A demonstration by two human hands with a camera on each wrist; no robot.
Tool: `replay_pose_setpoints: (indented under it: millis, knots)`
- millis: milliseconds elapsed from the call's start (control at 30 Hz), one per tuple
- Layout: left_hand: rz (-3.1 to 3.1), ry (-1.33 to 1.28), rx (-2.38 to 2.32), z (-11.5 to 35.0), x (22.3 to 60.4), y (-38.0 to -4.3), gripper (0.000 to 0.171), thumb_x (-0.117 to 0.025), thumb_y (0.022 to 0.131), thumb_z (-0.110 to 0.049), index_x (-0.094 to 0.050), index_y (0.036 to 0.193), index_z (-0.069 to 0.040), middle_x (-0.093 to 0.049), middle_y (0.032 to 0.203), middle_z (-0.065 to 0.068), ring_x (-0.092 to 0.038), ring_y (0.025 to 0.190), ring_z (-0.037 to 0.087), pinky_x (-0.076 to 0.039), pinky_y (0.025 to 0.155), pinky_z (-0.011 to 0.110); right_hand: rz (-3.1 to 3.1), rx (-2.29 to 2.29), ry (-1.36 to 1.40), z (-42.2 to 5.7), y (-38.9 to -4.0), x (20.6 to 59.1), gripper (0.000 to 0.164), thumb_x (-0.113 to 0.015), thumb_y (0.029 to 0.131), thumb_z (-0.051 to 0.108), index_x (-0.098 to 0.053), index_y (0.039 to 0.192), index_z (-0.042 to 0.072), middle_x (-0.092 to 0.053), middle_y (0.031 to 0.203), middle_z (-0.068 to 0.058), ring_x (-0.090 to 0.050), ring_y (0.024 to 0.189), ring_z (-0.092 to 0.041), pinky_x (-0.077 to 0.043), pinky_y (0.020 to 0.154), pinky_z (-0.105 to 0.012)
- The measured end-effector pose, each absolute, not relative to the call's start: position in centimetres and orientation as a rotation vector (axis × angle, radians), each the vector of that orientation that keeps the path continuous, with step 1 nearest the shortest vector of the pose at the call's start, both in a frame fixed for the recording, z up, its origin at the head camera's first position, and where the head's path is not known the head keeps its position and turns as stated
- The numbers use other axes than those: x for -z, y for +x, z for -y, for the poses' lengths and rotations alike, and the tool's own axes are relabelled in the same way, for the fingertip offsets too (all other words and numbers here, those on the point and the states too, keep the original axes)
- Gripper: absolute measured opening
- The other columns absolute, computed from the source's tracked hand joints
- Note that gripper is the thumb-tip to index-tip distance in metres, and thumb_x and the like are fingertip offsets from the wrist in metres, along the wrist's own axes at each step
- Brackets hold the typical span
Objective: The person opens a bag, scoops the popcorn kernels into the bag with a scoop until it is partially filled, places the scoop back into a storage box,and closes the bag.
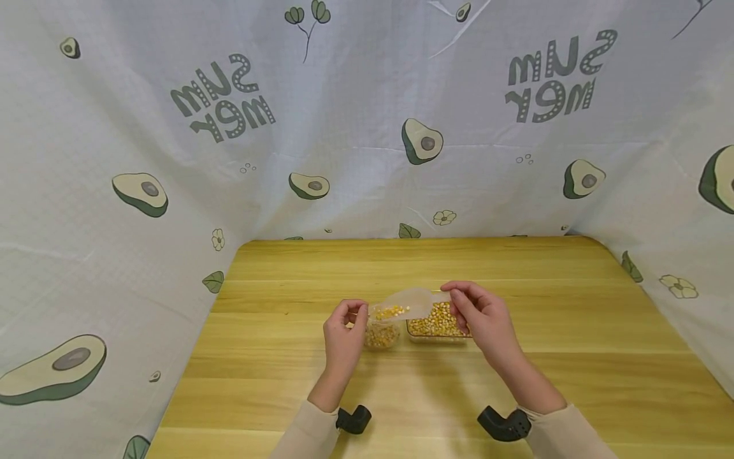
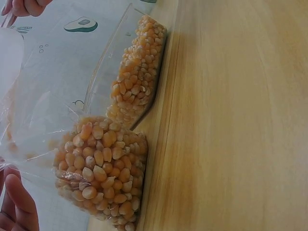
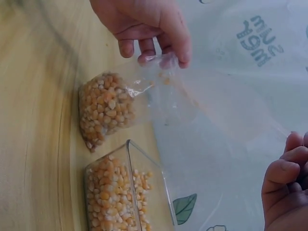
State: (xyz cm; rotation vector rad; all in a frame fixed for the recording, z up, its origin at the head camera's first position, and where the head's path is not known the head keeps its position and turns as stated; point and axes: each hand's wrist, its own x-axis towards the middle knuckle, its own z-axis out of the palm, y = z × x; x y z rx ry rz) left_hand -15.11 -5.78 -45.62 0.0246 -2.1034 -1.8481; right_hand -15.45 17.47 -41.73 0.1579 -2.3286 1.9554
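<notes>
My left hand pinches the upper edge of a clear plastic bag, which stands on the table with its lower part full of corn kernels. My right hand grips the handle of a translucent white scoop. The scoop tilts down to the left, its lip at the bag's mouth. Some yellow kernels lie toward that lip. In the right wrist view, a few kernels show in the upper part of the bag.
Right beside the bag stands a clear rectangular container holding many corn kernels. Both rest on a wooden table. A white cloth with avocado prints hangs behind the table and along its sides.
</notes>
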Motion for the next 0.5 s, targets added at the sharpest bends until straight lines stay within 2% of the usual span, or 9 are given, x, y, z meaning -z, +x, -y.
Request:
replay_pose_setpoints:
  millis: [133,333,500]
  knots:
    - [2.1,0.026,1.843,5.8,45.6,-15.1,0.009,-0.064,0.095,-0.002,-0.07,0.094,0.005,-0.067,0.082,0.021,-0.054,0.064,0.008,-0.039,0.05,0.015,2.364,-1.861,0.223,-17.3,-15.3,41.2,0.027,-0.051,0.105,0.021,-0.065,0.111,-0.002,-0.057,0.073,-0.001,-0.045,0.054,-0.009,-0.041,0.043,-0.028]
    - [2.097,0.042,1.843,5.7,45.7,-15.1,0.01,-0.065,0.095,-0.003,-0.07,0.094,0.005,-0.067,0.081,0.019,-0.054,0.064,0.005,-0.041,0.05,0.016,2.379,-1.812,0.27,-17.3,-15.3,41.2,0.025,-0.051,0.105,0.019,-0.066,0.11,-0.001,-0.057,0.073,0.0,-0.045,0.053,-0.009,-0.041,0.043,-0.028]
    - [2.112,0.054,1.836,5.9,47.6,-16.0,0.009,-0.065,0.095,-0.005,-0.071,0.096,0.002,-0.067,0.082,0.017,-0.054,0.063,0.004,-0.04,0.049,0.016,2.375,-1.825,0.255,-17.5,-15.3,41.5,0.026,-0.05,0.105,0.018,-0.065,0.111,-0.002,-0.057,0.074,-0.004,-0.045,0.053,-0.009,-0.041,0.043,-0.028]
